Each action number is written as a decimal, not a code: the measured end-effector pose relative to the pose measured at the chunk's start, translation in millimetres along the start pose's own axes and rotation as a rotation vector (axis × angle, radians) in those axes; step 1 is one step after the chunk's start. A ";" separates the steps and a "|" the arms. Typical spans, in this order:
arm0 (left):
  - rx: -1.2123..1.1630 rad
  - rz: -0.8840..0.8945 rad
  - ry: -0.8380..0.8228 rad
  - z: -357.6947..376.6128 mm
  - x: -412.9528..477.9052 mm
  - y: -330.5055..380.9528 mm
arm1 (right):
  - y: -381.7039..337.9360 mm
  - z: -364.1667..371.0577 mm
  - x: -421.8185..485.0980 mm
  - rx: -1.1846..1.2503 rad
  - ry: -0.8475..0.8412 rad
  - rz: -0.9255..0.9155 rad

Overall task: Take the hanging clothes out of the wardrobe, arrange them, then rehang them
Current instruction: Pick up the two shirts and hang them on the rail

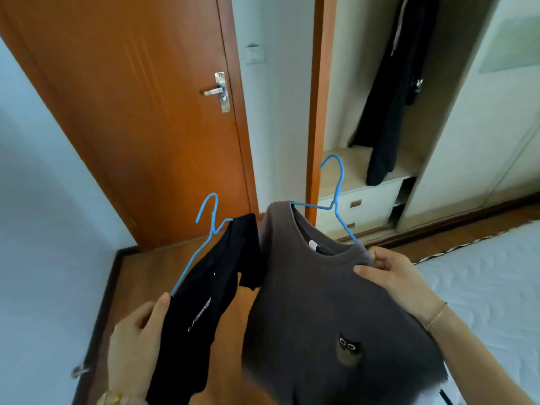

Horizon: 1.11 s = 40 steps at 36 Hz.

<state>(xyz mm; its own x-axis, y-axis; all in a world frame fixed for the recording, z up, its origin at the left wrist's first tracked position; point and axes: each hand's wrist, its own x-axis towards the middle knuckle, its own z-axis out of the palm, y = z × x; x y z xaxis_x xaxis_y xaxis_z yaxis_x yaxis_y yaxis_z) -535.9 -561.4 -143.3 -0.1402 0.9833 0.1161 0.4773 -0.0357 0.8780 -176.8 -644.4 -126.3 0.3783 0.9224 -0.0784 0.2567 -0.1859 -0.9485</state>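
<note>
Left hand (137,340) grips a black shirt (204,287); right hand (400,276) pinches a grey sweatshirt (315,302). Both sit on blue hangers (337,188), hooks pointing toward the open wardrobe (344,83) ahead-right, nearer the right hand.

Two hands show in the lower part of the view. The left hand (137,340), at about 7 o'clock, wears a chunky gold bracelet (112,399) of rounded links on the wrist, partly cut off by the bottom edge. The right hand (394,276), at about 4 o'clock, wears a thin chain bracelet (435,317) across the wrist. The forearm behind it is bare.
</note>
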 end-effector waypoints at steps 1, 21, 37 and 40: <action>0.010 0.005 -0.042 11.0 17.5 7.7 | -1.5 -4.7 10.6 0.003 0.033 0.000; -0.236 -0.139 -0.532 320.5 242.6 125.0 | 47.5 -98.5 272.6 -0.010 0.503 0.179; -0.557 0.121 -0.870 524.6 373.6 323.8 | -32.9 -243.4 438.7 0.107 0.593 0.041; -0.653 0.188 -0.876 547.8 389.4 368.4 | -55.1 -266.4 467.6 0.019 0.609 -0.039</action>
<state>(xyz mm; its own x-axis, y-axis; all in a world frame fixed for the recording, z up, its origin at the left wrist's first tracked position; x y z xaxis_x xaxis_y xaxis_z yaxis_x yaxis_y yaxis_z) 60.6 -93.9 -29.0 0.6718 0.7290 0.1315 -0.1589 -0.0315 0.9868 222.9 -293.1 -28.9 0.8108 0.5681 0.1410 0.2667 -0.1441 -0.9529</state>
